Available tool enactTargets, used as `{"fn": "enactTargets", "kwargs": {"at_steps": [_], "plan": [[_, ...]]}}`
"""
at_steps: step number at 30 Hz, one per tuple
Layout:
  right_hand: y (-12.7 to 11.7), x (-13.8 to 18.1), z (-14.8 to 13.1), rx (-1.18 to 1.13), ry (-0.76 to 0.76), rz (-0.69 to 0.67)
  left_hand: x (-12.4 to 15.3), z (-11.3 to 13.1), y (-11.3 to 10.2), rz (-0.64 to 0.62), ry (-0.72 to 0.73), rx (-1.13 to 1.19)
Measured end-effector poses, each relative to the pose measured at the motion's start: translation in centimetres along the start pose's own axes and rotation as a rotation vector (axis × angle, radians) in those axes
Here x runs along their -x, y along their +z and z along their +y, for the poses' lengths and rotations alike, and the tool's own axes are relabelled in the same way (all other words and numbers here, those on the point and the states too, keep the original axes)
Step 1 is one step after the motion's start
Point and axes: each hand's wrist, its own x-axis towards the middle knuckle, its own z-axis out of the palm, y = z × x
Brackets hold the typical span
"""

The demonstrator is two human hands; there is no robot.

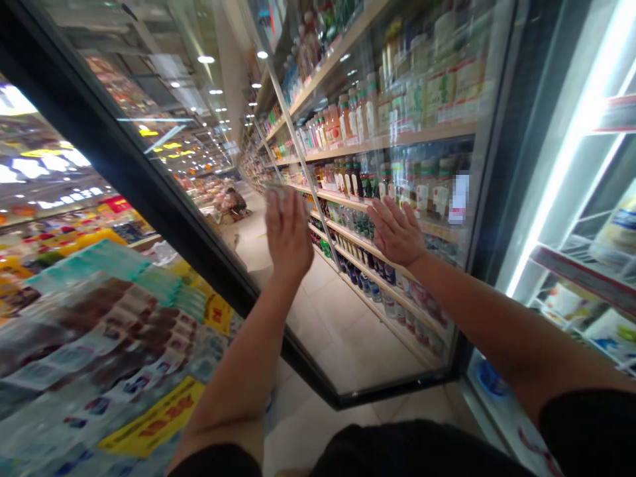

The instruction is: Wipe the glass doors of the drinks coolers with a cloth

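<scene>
1. Both hands spread flat: left hand [288, 233] and right hand [396, 232] press the black-framed glass cooler door [348, 344] mid-pane.
2. Judgement: push evenly; door stands ajar beside lit white-wire cooler shelves [581, 265].

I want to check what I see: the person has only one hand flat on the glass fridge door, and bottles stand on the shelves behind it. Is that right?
Not quite. The head view shows both hands on the glass door: the left hand and the right hand. Bottles do stand on shelves behind the glass.
</scene>
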Motion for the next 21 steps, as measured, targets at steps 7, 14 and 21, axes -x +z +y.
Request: {"fn": "enactTargets", "kwargs": {"at_steps": [7, 14, 21], "plan": [[0.0, 0.0, 0.0, 0.047, -0.020, 0.031, -1.5, -0.8, -0.4, -0.111, 0.165, 0.019], [0.0, 0.0, 0.2, 0.049, -0.020, -0.003, -2.6, 0.7, 0.8, 0.021, -0.003, 0.080], [0.0, -0.1, 0.1, 0.020, 0.008, -0.068, -6.8, 3.1, 0.8, -0.190, 0.015, 0.136]]}}
